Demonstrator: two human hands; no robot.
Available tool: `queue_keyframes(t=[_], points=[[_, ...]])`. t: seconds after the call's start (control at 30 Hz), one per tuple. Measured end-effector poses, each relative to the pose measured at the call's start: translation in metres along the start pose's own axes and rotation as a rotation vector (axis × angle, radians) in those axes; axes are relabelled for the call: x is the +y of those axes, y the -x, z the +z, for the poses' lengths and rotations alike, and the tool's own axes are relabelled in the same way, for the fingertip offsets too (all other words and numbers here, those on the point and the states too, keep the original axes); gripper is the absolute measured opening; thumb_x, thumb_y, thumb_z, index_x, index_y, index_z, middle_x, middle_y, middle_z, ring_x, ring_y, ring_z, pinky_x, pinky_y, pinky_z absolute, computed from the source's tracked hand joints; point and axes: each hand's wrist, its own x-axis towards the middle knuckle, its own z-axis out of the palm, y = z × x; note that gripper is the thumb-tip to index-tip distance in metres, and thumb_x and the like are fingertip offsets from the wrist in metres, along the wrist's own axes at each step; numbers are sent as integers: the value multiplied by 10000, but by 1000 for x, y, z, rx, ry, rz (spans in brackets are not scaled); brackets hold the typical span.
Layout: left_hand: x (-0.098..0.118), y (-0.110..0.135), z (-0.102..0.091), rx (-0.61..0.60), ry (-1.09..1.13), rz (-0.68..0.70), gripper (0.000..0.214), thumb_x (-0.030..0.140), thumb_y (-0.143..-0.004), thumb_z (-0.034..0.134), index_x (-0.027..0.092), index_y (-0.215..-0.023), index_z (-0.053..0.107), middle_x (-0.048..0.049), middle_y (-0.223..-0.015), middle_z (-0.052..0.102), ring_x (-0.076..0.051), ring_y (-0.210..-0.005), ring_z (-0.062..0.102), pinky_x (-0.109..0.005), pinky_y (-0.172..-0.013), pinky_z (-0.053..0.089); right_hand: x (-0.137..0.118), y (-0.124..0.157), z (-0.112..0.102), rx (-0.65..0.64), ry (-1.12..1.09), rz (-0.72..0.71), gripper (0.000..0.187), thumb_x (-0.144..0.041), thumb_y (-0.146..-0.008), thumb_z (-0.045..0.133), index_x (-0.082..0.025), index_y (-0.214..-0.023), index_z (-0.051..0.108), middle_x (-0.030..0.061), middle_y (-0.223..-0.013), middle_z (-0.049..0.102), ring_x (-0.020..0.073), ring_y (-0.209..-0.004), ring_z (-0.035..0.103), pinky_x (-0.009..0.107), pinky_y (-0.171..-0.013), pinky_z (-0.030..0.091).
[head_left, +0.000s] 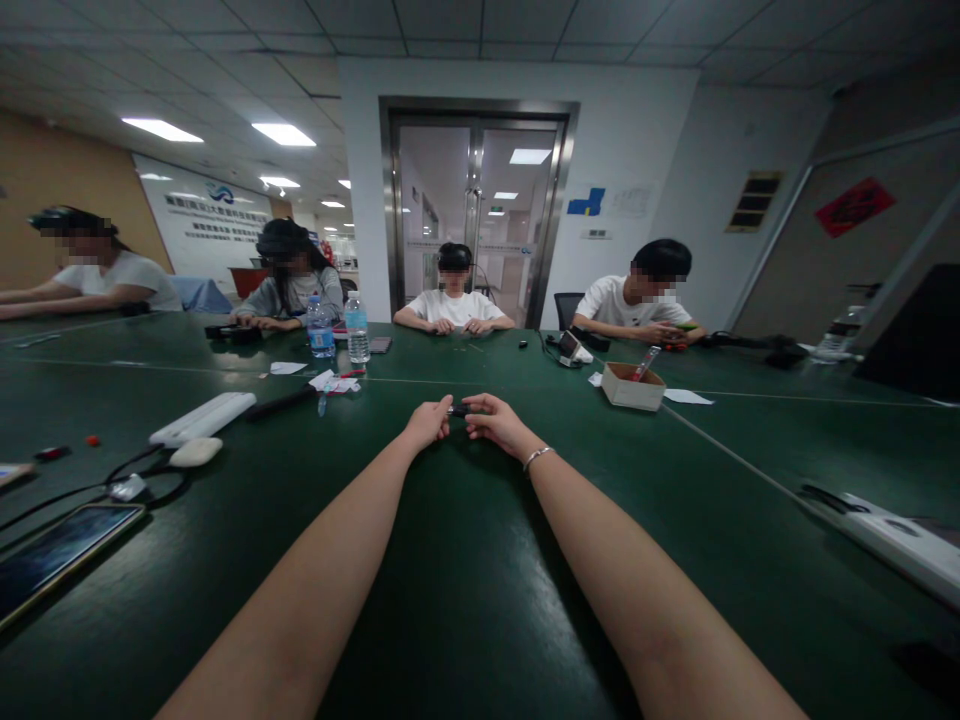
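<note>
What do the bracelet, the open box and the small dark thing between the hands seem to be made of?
Bracelet: probably polished metal, silvery with bright glints.
Open box: likely cardboard, matte, pale outside and brown inside.
Small dark thing: perhaps plastic with a shiny end; too small to be sure.

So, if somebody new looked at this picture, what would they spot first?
Probably the two bare arms running up the middle, with the left hand and right hand holding a small dark object over the green table. Next, perhaps, the person straight across, wearing dark headgear. Then the red diamond high at the right.
</note>
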Motion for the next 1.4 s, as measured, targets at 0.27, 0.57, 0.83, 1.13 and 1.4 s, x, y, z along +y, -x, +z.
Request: queue_keyframes(t=[0.27,0.57,0.83,1.13,1.4], points=[[0,0,-2,12,23,-7,520,545,-815,305,173,-484,453,13,-359,417,-98,-359,396,-225,-413,317,-2,1,2,-7,-13,8,312,-73,-664,681,-161,-945,579,28,-903,543,79,-575,578,203,-495,528],[0,-1,-1,0,96,-14,509,526,-825,302,176,-476,421,20,-349,382,-87,-320,332,-226,-378,278,-2,0,2,-26,-41,-2,316,-64,-653,663,-166,-939,574,21,-906,549,84,-562,582,196,-473,514],[1,3,1,23,32,22,497,557,-804,329,154,-555,480,11,-419,451,-90,-372,409,-214,-397,324,-3,1,3,21,-45,21,262,-75,-695,656,-153,-934,584,1,-780,550,82,-523,576,198,-466,518],[0,3,3,0,135,57,368,485,-791,439,147,-653,478,14,-544,482,-71,-439,445,-183,-409,368,-2,-2,4,107,-49,93,104,-156,-792,627,-118,-868,568,31,-648,603,90,-461,565,194,-452,514],[1,6,1,-7,186,78,210,343,-769,541,147,-833,506,-9,-722,532,-64,-526,483,-157,-429,399,-1,-3,5,126,-95,118,127,-202,-809,632,-105,-779,556,47,-587,592,105,-470,564,203,-461,505]])
